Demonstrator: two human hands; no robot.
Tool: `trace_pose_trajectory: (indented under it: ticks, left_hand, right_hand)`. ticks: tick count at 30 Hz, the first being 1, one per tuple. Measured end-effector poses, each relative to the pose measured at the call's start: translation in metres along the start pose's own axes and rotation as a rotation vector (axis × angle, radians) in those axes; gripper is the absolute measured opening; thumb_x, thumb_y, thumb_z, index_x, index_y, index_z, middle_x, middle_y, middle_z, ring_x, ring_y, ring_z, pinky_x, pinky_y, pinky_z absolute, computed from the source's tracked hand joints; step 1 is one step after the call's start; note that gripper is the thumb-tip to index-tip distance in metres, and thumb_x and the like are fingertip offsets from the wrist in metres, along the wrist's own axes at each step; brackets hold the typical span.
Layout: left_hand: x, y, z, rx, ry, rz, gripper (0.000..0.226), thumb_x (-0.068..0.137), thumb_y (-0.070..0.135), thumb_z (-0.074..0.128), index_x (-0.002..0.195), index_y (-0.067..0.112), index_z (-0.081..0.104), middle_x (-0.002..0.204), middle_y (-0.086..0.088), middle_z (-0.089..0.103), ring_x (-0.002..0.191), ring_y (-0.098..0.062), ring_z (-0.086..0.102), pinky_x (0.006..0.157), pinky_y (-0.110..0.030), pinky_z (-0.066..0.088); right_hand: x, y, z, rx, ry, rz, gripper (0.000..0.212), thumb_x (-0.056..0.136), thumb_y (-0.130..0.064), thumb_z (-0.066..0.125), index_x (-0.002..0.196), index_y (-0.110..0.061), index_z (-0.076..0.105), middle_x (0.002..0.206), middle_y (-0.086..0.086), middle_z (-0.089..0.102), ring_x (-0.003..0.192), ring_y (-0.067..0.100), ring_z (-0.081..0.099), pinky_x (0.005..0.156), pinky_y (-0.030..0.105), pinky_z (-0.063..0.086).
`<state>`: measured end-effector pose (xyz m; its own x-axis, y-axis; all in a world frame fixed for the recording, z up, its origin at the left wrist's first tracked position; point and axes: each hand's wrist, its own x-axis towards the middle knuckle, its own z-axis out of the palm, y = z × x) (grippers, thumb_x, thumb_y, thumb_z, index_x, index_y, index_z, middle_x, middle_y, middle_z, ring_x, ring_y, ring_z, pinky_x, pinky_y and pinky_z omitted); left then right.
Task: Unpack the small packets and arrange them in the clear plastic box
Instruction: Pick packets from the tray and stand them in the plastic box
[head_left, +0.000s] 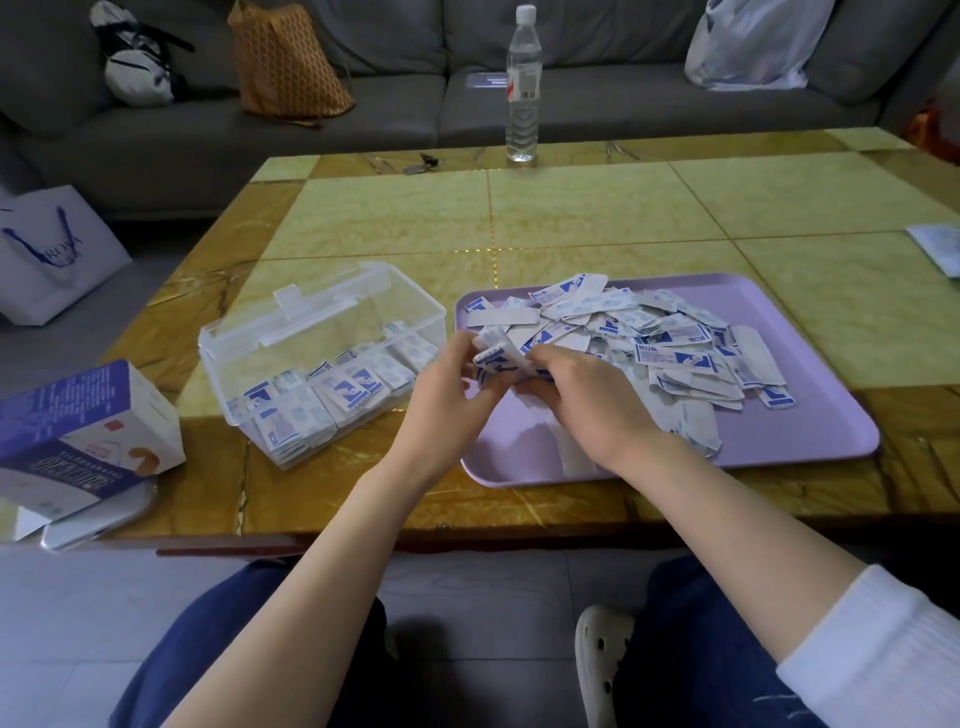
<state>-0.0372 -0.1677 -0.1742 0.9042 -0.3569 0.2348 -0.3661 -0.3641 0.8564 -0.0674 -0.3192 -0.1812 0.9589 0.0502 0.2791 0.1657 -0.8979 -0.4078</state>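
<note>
Packets (503, 358), a small bunch of white-and-blue sachets, sit pinched between both hands just above the near-left part of the lilac tray (810, 431). The left hand (451, 387) curls its fingers around the bunch from the left, thumb on top; the right hand (582, 395) closes on it from the right, fingers bent down over the stack. Beyond and to the right of the right hand, a loose heap of the same packets (670, 348) spreads across the tray, some face up, some showing blank backs. Just left of the left hand stands the clear plastic box (291, 332), its hinged lid thrown back, with rows of packets (332, 395) standing on edge inside along the near side. Farther left, at the table's edge, a white-and-purple carton (78, 431) lies tilted on something flat and pale. All of it rests on a yellow marbled table (597, 218). Well beyond the hands, a water bottle (523, 88) stands upright at the far edge, before a grey sofa (395, 104).
</note>
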Motion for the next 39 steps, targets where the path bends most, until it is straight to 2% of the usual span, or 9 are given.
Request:
trace_pose_trajectory:
  ticks: [2,5,11,17,22,27,31,34,39]
  left_hand:
    - [-0.003,-0.001,-0.002,0.074,0.026,0.066,0.025,0.086,0.019,0.064,0.106,0.021,0.049,0.092,0.018,0.057,0.084,0.003,0.053,0.073,-0.012,0.041]
    - [-0.006,-0.01,-0.002,0.408,0.004,0.196,0.018,0.09,0.018,0.057,0.107,0.015,0.051,0.09,0.008,0.053,0.083,-0.013,0.05,0.072,-0.024,0.036]
    - [-0.006,-0.021,0.002,0.755,-0.134,0.162,0.014,0.099,0.021,0.04,0.1,0.012,0.05,0.099,-0.004,0.06,0.093,-0.024,0.046,0.075,-0.028,0.029]
    - [-0.007,-0.019,0.005,0.81,-0.213,0.058,0.021,0.096,0.027,0.04,0.111,0.013,0.041,0.111,-0.006,0.055,0.104,-0.025,0.042,0.087,-0.032,0.031]
    - [-0.007,-0.015,0.007,0.748,-0.118,0.099,0.032,0.097,0.042,0.039,0.12,0.02,0.04,0.11,0.001,0.057,0.105,-0.02,0.049,0.091,-0.03,0.031]
    - [-0.006,-0.018,0.011,0.754,-0.05,0.181,0.036,0.099,0.032,0.04,0.131,0.017,0.037,0.119,-0.001,0.053,0.108,-0.021,0.049,0.091,-0.03,0.035]
    - [-0.006,-0.026,0.019,0.882,-0.146,0.19,0.032,0.099,0.025,0.038,0.129,0.016,0.037,0.121,-0.003,0.047,0.106,-0.022,0.046,0.089,-0.031,0.036]
    - [-0.005,-0.031,0.024,0.927,-0.21,0.158,0.037,0.09,0.011,0.047,0.125,0.014,0.035,0.12,-0.004,0.044,0.105,-0.023,0.043,0.088,-0.031,0.037]
    - [-0.006,-0.022,0.027,0.959,-0.217,0.112,0.034,0.084,0.003,0.042,0.116,0.013,0.036,0.113,-0.004,0.043,0.101,-0.024,0.041,0.083,-0.034,0.03]
  right_hand:
    - [0.0,0.002,-0.002,-0.156,-0.01,-0.026,0.019,0.094,-0.025,0.05,0.107,-0.012,0.056,0.102,0.004,0.062,0.099,0.024,0.052,0.065,0.029,0.029]
    - [0.0,0.005,0.002,-0.301,-0.121,-0.053,0.022,0.096,-0.022,0.046,0.114,-0.014,0.055,0.114,0.002,0.058,0.109,0.022,0.043,0.078,0.028,0.03]
    - [-0.003,0.013,0.009,-0.349,-0.217,0.103,0.036,0.093,-0.016,0.049,0.128,-0.018,0.044,0.13,0.004,0.046,0.123,0.024,0.036,0.108,0.038,0.025]
    - [-0.004,0.015,0.008,0.023,-0.181,0.164,0.039,0.088,0.002,0.046,0.125,-0.01,0.046,0.13,0.006,0.047,0.123,0.02,0.038,0.098,0.025,0.031]
    - [-0.001,0.013,0.009,-0.014,-0.152,0.097,0.026,0.089,-0.002,0.048,0.112,-0.011,0.058,0.116,0.005,0.056,0.111,0.024,0.047,0.091,0.032,0.038]
    - [-0.002,0.016,0.01,-0.064,-0.189,0.171,0.038,0.089,-0.005,0.051,0.127,-0.013,0.05,0.128,0.004,0.051,0.122,0.024,0.041,0.1,0.034,0.037]
    - [-0.002,0.014,0.011,0.114,-0.176,0.288,0.055,0.087,0.003,0.05,0.137,-0.012,0.033,0.137,0.011,0.041,0.126,0.023,0.039,0.1,0.032,0.036]
    - [-0.001,0.011,0.014,0.191,-0.191,0.252,0.048,0.089,0.001,0.05,0.134,-0.013,0.038,0.137,0.007,0.042,0.127,0.019,0.039,0.102,0.026,0.032]
    - [-0.002,0.01,0.02,0.027,-0.139,0.241,0.033,0.092,-0.009,0.051,0.124,-0.013,0.049,0.128,0.004,0.047,0.121,0.02,0.042,0.099,0.031,0.038]
